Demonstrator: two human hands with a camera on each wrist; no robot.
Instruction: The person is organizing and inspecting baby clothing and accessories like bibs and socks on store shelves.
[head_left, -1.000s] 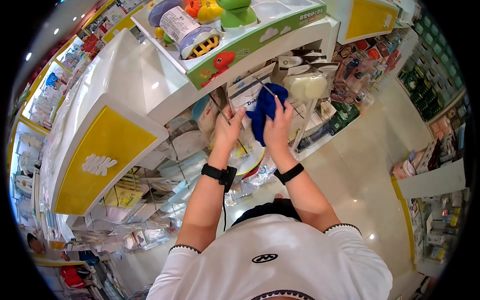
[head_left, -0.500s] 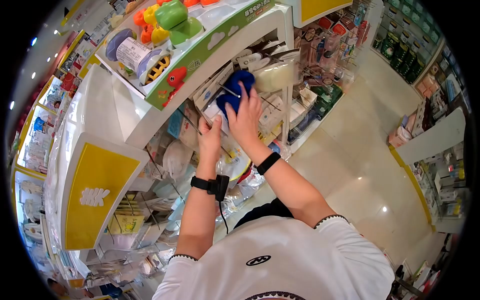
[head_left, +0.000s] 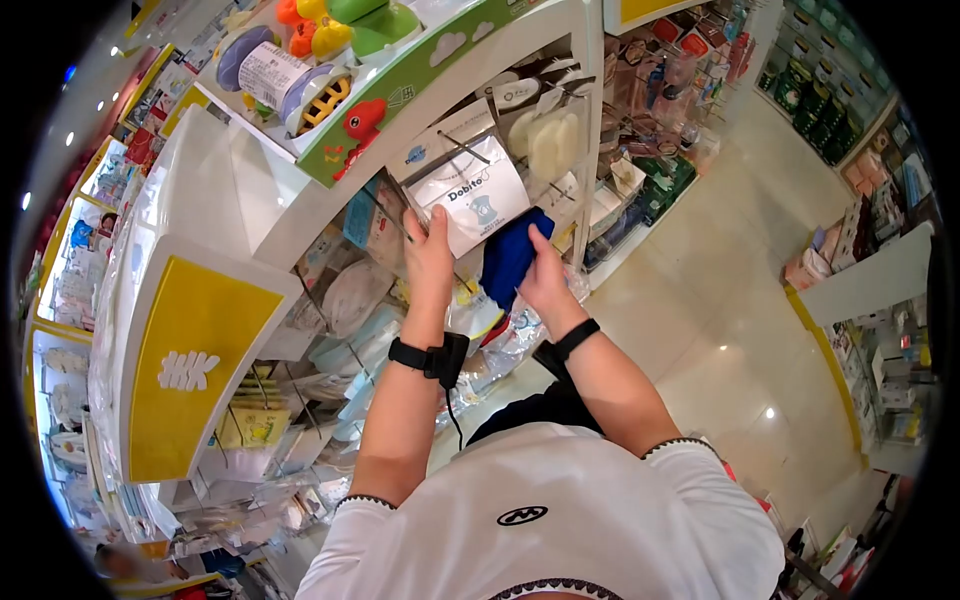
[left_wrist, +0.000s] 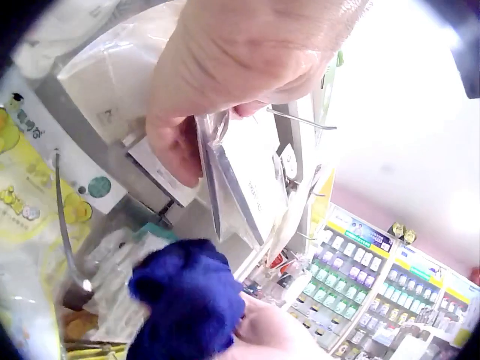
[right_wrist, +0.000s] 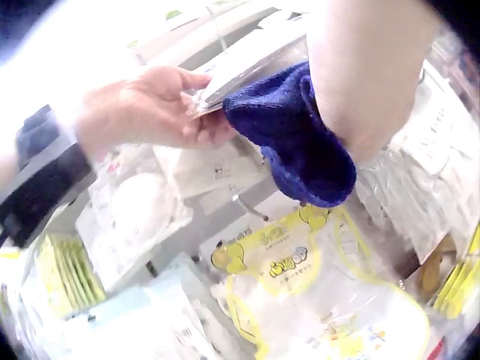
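A dark blue cloth [head_left: 510, 258] hangs from my right hand [head_left: 549, 275], which grips it along its right side. In the right wrist view the cloth [right_wrist: 289, 131] looks plush and folded over. My left hand [head_left: 430, 258] pinches the left edge of a white packet [head_left: 480, 205] printed "Dobito", hanging on a metal hook [head_left: 463, 147]. In the left wrist view the packet [left_wrist: 251, 187] shows clear plastic wrap at its edge, between thumb and fingers. The cloth is just below the packet's lower right corner.
A toy display box [head_left: 430, 75] stands on the shelf above. Clear packs with pale sponges [head_left: 550, 145] hang to the right. Below hang yellow-trimmed bib packs [right_wrist: 292, 262] and bare hook ends [left_wrist: 67, 247]. A yellow panel [head_left: 205, 370] fronts the left shelf.
The right hand has drawn the blue cloth down and to the right, off the packet's front, uncovering its print. The left hand stays at the packet's left edge.
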